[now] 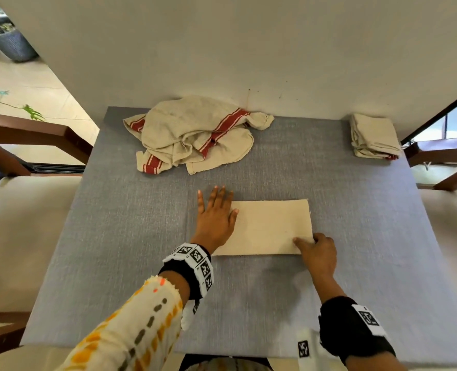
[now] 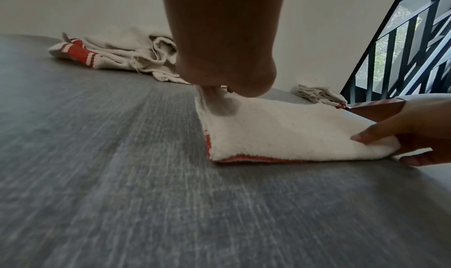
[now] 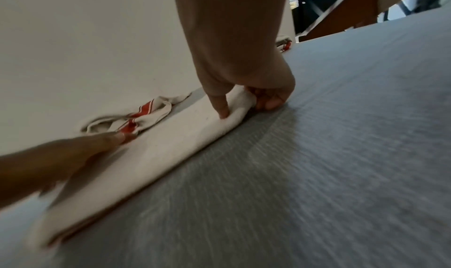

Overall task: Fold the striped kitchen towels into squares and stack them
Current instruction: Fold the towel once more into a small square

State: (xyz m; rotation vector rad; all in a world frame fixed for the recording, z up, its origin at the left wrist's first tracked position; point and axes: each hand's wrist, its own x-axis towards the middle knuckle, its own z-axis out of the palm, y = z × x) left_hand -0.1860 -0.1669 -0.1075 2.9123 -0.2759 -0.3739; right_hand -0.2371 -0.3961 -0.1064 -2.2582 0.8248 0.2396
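A cream towel (image 1: 270,227) folded into a rectangle lies in the middle of the grey table (image 1: 131,236); red stripe edges show underneath it (image 2: 244,157). My left hand (image 1: 216,210) lies flat with straight fingers, pressing the towel's left end. My right hand (image 1: 315,245) pinches the near right corner, one digit on top (image 3: 223,112) and the curled fingers under the fold. A crumpled pile of red-striped towels (image 1: 195,135) sits at the back centre. A stack of folded towels (image 1: 373,136) is at the back right corner.
A white wall (image 1: 248,49) rises right behind the table's far edge. Wooden chair arms stand at the left (image 1: 34,135) and right (image 1: 441,151) sides. Plant pots (image 1: 8,41) are on the floor far left.
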